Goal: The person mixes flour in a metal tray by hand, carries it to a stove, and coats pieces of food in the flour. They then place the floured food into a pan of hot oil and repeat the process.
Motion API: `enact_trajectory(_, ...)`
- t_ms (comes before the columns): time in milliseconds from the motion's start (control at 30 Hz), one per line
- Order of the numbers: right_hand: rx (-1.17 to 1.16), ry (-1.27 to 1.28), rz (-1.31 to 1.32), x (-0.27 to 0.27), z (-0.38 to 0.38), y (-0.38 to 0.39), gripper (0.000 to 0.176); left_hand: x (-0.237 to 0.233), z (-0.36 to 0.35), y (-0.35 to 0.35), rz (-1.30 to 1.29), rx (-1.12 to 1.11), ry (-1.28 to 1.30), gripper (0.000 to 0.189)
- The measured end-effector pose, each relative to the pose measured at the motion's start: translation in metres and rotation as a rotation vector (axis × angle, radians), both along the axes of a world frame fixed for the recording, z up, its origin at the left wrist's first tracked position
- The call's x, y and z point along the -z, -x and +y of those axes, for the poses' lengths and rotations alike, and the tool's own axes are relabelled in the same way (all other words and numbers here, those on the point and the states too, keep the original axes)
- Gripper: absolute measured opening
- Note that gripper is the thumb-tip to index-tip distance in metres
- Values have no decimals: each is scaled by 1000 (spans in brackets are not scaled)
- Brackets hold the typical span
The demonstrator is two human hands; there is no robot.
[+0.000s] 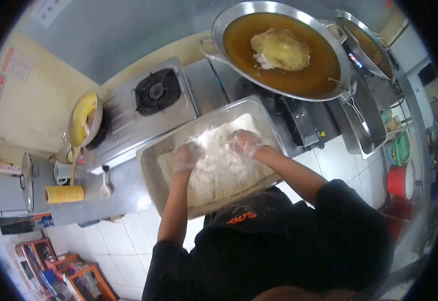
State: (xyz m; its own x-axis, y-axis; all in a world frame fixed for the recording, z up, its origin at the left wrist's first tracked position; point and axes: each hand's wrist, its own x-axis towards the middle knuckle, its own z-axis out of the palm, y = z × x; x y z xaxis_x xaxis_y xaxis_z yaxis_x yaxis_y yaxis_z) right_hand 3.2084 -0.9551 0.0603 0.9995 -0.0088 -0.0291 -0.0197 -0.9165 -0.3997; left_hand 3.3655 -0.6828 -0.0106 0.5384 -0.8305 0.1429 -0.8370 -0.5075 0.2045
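Note:
A deep metal tray (146, 173) in front of me holds a wide heap of white flour (224, 173), lumpy in the middle. Both my hands wear clear plastic gloves dusted with flour. On the left side of the heap, my left hand (189, 156) reaches into the flour; its fingers are blurred and partly covered. My right hand (247, 143) rests on the right of the heap, fingers loosely spread and touching the flour. Whether anything lies under the flour by my hands cannot be made out.
A large wok of oil (324, 83) with a pale frying mass (284, 49) stands beyond the tray; another wok (364, 37) is farther right. At left are a gas burner (156, 91), a yellow-coated pan (84, 120), a measuring spoon (105, 188) and a yellow cylinder (64, 194).

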Motion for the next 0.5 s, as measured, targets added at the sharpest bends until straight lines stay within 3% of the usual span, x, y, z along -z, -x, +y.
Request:
enact_trajectory(33,16,14,-14,-9,-3,11,22,18,18,-4,-183,112,-24,21)
enact_trajectory(100,-11,-40,-279,-20,-17,22,27,-50,12,30,595,-270,373,21)
enact_trajectory(133,-5,-35,-283,-18,-14,27,27,-46,14,43,593,-262,376,21)
enact_trajectory(200,-128,-82,277,1,3,40,34,-49,17,67,-20,-129,112,23)
enact_trajectory(233,-113,-54,233,4,-5,24,34,-65,-2,46,-62,-114,142,23)
enact_trajectory(300,-62,35,197,26,9,43,38,-130,-6,70,361,-156,-182,24)
enact_trajectory(333,-132,16,293,-26,16,43,36,-28,22,56,663,-18,505,25)
enact_trajectory(367,-117,36,262,-54,1,35,36,-62,2,44,634,8,519,25)
enact_trajectory(433,-175,-60,-73,-95,-8,45,28,-183,-21,61,328,-6,97,23)
enact_trajectory(467,-160,-402,254,-171,-22,38,17,-207,-34,50,384,-3,102,21)
enact_trajectory(500,-190,-457,181,-203,-39,37,15,-276,-56,52,361,26,-10,20)
